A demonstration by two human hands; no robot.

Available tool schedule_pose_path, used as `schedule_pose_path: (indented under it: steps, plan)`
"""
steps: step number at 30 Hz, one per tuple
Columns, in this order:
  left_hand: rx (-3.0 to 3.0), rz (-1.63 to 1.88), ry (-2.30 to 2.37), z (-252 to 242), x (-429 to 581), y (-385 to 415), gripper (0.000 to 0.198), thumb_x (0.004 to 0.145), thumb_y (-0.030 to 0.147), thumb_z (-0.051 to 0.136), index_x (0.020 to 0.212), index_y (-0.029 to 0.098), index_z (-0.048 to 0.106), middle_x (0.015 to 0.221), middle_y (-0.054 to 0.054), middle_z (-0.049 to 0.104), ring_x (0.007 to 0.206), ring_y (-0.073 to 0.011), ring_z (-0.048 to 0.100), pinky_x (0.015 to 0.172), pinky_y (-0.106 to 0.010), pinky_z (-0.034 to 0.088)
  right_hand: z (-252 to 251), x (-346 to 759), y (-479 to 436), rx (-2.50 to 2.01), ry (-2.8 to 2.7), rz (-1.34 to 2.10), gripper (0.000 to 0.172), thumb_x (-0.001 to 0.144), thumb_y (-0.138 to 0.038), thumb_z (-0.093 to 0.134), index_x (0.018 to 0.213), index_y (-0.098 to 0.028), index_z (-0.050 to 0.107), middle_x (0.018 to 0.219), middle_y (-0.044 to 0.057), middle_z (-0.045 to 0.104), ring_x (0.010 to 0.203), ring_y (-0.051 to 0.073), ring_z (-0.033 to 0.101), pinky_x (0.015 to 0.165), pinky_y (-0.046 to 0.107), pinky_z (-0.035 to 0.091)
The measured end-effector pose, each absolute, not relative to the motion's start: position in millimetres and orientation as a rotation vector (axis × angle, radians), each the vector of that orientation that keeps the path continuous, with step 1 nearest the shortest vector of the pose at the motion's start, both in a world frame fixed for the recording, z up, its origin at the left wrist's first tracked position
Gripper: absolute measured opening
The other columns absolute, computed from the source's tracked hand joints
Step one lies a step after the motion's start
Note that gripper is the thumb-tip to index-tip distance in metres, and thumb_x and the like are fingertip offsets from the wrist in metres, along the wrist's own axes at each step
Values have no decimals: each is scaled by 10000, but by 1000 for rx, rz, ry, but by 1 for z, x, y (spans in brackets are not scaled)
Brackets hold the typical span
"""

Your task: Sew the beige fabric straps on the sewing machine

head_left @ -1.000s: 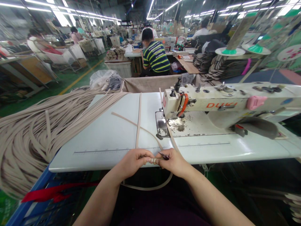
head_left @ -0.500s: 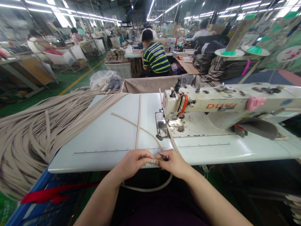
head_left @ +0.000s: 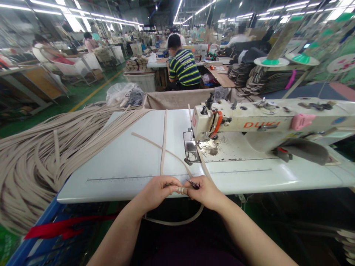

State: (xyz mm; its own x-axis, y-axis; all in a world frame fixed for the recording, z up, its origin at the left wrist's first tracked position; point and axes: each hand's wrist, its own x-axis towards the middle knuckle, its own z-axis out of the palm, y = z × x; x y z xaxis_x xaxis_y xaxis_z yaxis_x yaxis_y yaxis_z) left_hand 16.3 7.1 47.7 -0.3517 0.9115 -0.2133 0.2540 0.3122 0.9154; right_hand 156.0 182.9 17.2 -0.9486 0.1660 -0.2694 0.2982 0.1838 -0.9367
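Beige fabric strips [head_left: 163, 144] cross on the white sewing table in front of me. My left hand [head_left: 158, 191] pinches a piece of strip between thumb and fingers at the table's near edge. Close beside it, my right hand [head_left: 204, 192] is closed on the same strip. A small dark pointed tool, apparently thread snips [head_left: 193, 184], also sits in the right hand, its handle mostly hidden. One strip runs from the right hand up to the sewing machine [head_left: 205, 127]; a loop of strip hangs below both hands.
A large heap of beige strips [head_left: 41, 155] covers the table's left side and hangs over a blue crate [head_left: 41, 231]. Red cloth [head_left: 55, 228] lies across the crate. A ruler scale [head_left: 122, 178] marks the tabletop. Ahead, a person in a striped shirt [head_left: 184, 68] sits working.
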Motion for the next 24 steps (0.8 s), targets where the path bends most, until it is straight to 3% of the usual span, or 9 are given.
schedule_pose_path:
  steps: [10,16,20,24]
  plan:
    - [1044,1053,1805,43,16,7,201,913,326,625,966,217,785,895,2,756,843,-172,644,776,-262,441,19,155,183,473,2320,-1866,244,817,-418,754,767,-179,746,573,-47,529,555,104,428,524,242,308]
    - [1030,1095,1817,50,17,2,178,900,321,645,982,223,770,936,0,758,903,-182,664,831,-268,468,21,158,182,417,2331,-1907,248,892,-407,664,812,-181,730,634,-30,560,604,118,464,558,245,343]
    - [1031,1174,1919,53,8,-10,203,884,357,670,1031,251,760,1148,-33,733,1088,-220,651,938,-298,488,27,160,182,349,2320,-2027,252,896,-412,667,811,-176,690,667,-25,552,655,128,495,609,242,392]
    - [935,1277,2228,42,-16,-34,359,872,416,643,1183,251,712,1450,-97,550,1227,-282,593,811,-328,571,38,159,183,337,2480,-2011,244,832,-413,734,817,-172,706,728,1,593,696,150,530,641,252,429]
